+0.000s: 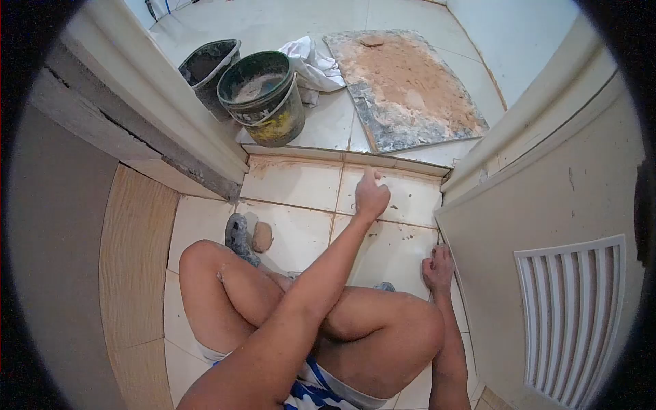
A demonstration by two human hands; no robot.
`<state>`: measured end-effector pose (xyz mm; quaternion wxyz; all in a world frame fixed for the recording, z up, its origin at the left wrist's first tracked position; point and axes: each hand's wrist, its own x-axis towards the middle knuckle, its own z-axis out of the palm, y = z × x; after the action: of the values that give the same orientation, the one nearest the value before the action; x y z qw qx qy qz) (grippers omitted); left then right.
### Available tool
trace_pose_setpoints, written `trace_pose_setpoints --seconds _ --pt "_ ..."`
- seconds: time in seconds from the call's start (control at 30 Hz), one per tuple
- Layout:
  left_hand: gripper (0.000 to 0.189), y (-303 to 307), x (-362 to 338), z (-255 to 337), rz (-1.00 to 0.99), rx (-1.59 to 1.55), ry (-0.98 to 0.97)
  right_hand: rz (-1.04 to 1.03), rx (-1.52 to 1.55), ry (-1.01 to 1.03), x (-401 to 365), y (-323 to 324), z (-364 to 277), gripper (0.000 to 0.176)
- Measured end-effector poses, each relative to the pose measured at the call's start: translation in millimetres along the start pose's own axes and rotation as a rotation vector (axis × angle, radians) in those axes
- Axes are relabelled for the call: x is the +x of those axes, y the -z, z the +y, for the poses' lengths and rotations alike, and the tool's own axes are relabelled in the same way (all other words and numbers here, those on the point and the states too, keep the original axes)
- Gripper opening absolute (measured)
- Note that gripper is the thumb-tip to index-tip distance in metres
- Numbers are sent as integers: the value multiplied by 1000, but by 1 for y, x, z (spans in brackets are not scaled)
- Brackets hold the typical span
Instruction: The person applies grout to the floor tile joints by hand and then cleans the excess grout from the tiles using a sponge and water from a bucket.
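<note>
My left hand (372, 196) reaches over the cream floor tiles (287, 229), just short of the raised tiled step (396, 164). Its fingers are curled in, with one finger pointing toward the step; whatever they may hold is hidden. Small brown crumbs (408, 238) lie on the tiles near this hand. Close to the floor at the right, my right hand (439, 266) has bent fingers beside the bottom edge of the vented door (502, 212). Its palm is turned out of sight. Reddish-brown residue marks the tile joints.
Beyond the step stand a paint-stained bucket (273, 126), a dark container (212, 58) and a white cloth (311, 58). A board (389, 130) there carries brown powdery material. A dark sandal (237, 232) and a brown lump (262, 237) sit left of my legs. Door frames flank the opening.
</note>
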<state>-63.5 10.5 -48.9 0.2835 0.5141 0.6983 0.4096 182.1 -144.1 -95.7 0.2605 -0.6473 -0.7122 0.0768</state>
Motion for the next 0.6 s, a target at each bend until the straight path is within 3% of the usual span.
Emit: trace_pose_setpoints --seconds 0.03,0.07,0.13,0.2,0.3,0.4,0.43,0.5,0.6 --pt "26 7 -3 -1 -5 -41 -132 2 2 -6 0 2 -1 28" --pt "21 21 2 -5 125 -95 -163 -5 28 -5 1 3 -1 29" --pt "19 52 27 -47 173 -51 -167 -10 51 -28 -1 4 -3 29" --pt "18 81 47 -51 268 183 141 -34 36 -44 -2 3 -3 30" --pt "25 40 61 -96 201 316 49 -71 63 -59 1 5 -3 30" --pt "31 -9 31 -54 146 263 -198 -62 38 -73 0 0 -1 30" --pt "31 -16 19 -38 139 260 -195 -66 33 -79 -1 2 -1 30" --pt "28 -12 -2 4 -375 -375 95 -38 87 -65 1 4 -3 30" --pt "29 18 -5 -7 -236 -412 -54 -11 21 -11 0 2 0 32"
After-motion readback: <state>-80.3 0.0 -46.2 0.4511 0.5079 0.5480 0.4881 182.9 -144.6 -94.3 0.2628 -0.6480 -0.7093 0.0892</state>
